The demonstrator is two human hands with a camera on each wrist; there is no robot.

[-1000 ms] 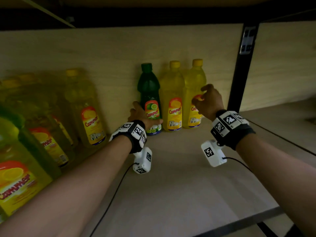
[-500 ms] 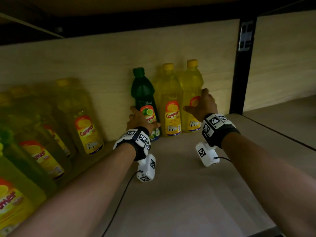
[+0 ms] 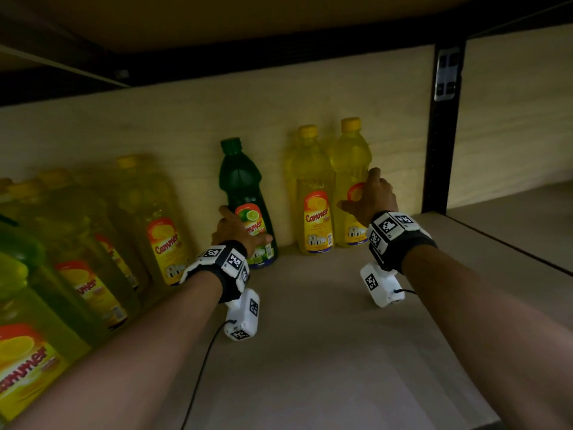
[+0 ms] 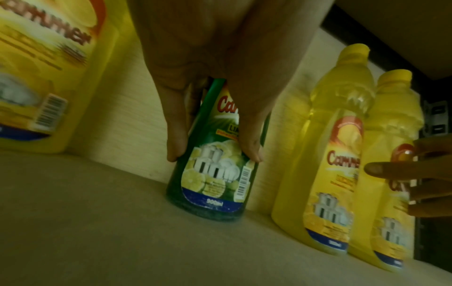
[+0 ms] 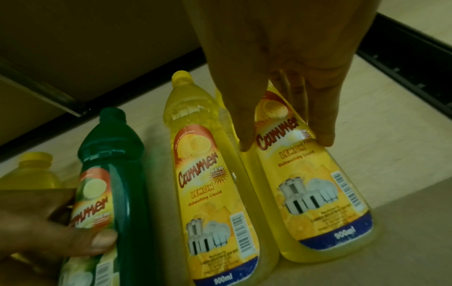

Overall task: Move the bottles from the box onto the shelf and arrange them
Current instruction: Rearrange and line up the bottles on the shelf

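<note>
Green bottle (image 3: 245, 193) has slid left, gripped by left hand (image 3: 238, 234).

Far-left yellow bottles (image 3: 37, 336) are blurred and cropped; the left hand (image 4: 220, 58) half-hides the green bottle (image 4: 212, 183).

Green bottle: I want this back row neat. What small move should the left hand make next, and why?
Probably slide the green bottle right, against the middle yellow bottle. The left hand grips it, its base looks down on the shelf, and a gap parts it from the yellow pair, which stand touching while the right hand holds the end yellow bottle.
</note>
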